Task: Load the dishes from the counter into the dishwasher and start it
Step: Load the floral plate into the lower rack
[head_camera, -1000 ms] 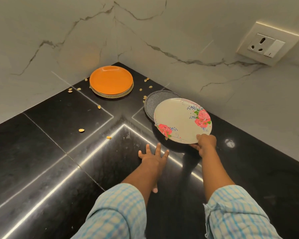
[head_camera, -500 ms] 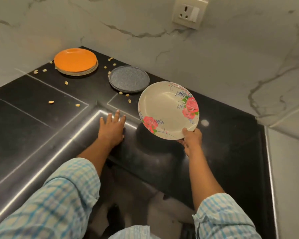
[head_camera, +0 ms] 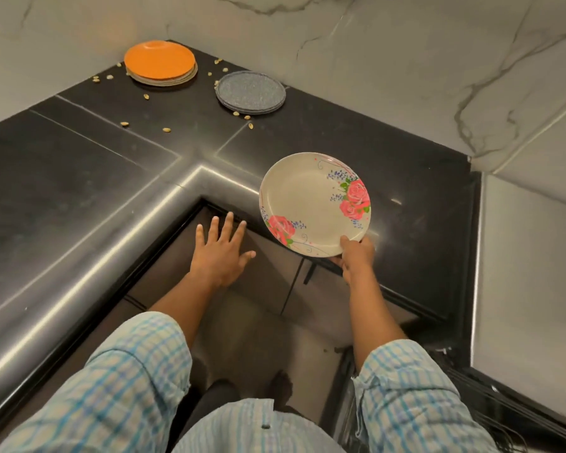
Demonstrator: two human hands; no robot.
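Observation:
My right hand (head_camera: 355,256) grips the near rim of a cream plate with pink roses (head_camera: 311,201), held tilted above the front edge of the black counter (head_camera: 79,178). My left hand (head_camera: 221,253) hovers open with fingers spread, off the counter at its inner corner. An orange plate (head_camera: 159,59) tops a small stack in the far corner. A grey speckled stack of plates (head_camera: 250,92) lies to its right. A dark wire rack (head_camera: 490,416) shows at the bottom right, mostly hidden.
Small seed husks (head_camera: 166,129) are scattered over the counter around the plate stacks. Marble walls (head_camera: 389,60) close the corner behind. A light panel (head_camera: 530,256) stands at the right. Cabinet doors (head_camera: 268,289) lie below the counter edge.
My right hand has carried the rose plate back from the grey stack toward the counter's front edge. My left hand has lifted off the counter and pulled back past the edge.

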